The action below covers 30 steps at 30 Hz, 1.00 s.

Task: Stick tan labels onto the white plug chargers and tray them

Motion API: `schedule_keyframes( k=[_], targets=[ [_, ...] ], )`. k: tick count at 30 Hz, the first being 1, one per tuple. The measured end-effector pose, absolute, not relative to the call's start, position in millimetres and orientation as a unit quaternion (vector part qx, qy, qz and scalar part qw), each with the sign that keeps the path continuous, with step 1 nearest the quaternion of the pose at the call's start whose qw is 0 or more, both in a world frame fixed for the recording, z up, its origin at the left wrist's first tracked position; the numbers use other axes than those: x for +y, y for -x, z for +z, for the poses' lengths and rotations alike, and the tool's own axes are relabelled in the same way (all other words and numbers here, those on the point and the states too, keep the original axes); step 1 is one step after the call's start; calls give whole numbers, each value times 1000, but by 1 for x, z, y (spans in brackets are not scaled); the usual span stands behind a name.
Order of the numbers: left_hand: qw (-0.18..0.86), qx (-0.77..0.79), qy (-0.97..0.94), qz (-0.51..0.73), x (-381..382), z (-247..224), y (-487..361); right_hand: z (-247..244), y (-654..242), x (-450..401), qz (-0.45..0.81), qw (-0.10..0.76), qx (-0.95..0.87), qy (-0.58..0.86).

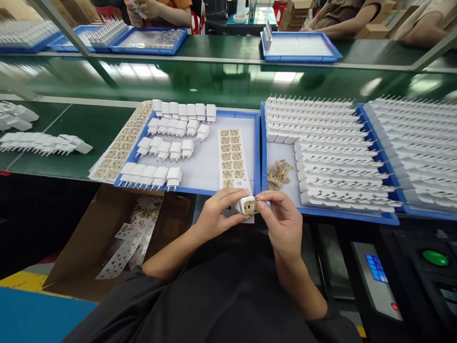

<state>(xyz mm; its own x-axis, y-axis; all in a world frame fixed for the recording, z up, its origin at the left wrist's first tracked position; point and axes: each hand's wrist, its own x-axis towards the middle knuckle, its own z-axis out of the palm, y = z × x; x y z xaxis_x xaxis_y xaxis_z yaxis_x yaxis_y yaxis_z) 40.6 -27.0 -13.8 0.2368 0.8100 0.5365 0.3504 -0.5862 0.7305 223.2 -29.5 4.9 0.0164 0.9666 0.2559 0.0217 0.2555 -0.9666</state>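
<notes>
Trays of shallow blue plastic (257, 157) line a glossy green bench (214, 85); people (171, 13) beyond; near side, left hand (217, 212) clasping a white plastic plug adapter (241, 206) between thumb and fingers; right hand (283, 221) pinching its tan sticker (252, 206).

- Left hand (214, 214): reaches in from the left, fingers above and thumb below, tips closed in a light grip.
- Right hand (284, 226): thumb and index finger pinched, the other fingers curled.
- The 2 hands (both bare) come close together in front of the dark-clothed torso (235, 286).
- Left forearm (173, 252): slants inward.
- Right forearm (300, 281): rises more steeply, wrist bent slightly.
</notes>
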Motion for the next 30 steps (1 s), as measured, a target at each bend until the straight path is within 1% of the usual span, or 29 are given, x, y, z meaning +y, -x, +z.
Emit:
schedule_keyframes(
  k=[7,15,24,30],
  targets=[
    [230,381,-754,483,-26,-13,-42,5,-222,-31,432,559,-558,435],
    [222,379,-756,485,-26,-11,-42,3,-221,-31,403,559,-574,443],
    [202,380,-758,490,-27,-10,-42,5,-213,-32,297,562,-627,451],
    [195,382,-759,489,-27,-9,-42,8,-211,-32,257,555,-650,452]
  ],
)
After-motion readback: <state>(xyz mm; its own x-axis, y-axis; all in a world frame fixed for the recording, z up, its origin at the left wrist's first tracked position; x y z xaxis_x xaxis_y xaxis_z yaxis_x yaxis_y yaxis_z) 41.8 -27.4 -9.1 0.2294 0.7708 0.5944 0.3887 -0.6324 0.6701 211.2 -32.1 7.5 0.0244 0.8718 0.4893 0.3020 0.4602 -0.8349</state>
